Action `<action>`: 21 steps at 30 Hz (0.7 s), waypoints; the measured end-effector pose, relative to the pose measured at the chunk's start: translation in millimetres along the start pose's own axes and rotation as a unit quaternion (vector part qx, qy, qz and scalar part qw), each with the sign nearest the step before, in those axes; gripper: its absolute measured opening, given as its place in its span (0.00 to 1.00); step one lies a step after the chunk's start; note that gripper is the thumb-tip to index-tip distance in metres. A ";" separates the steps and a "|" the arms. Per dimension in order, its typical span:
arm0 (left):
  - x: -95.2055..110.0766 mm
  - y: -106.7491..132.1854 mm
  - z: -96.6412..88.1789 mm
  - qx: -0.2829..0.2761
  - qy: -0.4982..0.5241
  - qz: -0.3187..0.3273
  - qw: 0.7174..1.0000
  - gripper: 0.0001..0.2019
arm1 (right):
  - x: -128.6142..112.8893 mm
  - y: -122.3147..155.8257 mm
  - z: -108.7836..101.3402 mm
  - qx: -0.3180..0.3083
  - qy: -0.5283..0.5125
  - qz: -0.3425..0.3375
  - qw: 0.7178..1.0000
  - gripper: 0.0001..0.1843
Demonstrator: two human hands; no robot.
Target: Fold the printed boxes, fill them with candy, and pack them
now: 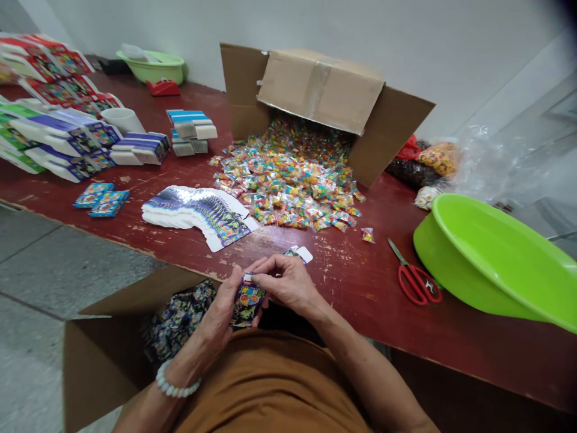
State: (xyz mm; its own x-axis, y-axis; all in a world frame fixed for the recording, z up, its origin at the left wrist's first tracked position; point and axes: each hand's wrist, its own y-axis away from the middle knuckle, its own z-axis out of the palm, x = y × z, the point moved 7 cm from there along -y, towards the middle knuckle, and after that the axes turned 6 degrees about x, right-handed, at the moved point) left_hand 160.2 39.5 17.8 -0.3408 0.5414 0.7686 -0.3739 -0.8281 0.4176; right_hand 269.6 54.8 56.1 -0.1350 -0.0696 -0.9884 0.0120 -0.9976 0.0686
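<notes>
A small printed carton (247,305) with colourful cartoon figures sits between both my hands, close to my body at the table's near edge. My left hand (220,316) wraps round its lower side. My right hand (286,282) pinches its top flap, fingers closed. A fanned stack of flat unfolded cartons (201,214) lies just beyond on the dark red table (342,282). A heap of small bright sweet packets (293,180) spills from a tipped cardboard box (324,96) further back.
An open cardboard box (112,349) with finished cartons stands by my left knee. Red scissors (417,279) and a green basin (496,264) lie right. Stacked display boxes (54,126) fill the far left. A second green basin (153,66) sits at the back.
</notes>
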 end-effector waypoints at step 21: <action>8.2 0.0 -18.4 0.160 0.114 -0.026 0.980 0.24 | -2.4 16.9 58.6 -0.111 0.499 -0.283 0.812 0.46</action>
State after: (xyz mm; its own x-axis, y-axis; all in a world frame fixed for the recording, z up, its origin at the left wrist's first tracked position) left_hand 141.5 46.6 15.2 -0.5261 0.5728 0.6286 -0.1194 -0.7816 0.6123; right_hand 212.0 37.9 67.6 0.6874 0.5466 -0.4782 0.4214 -0.8365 -0.3503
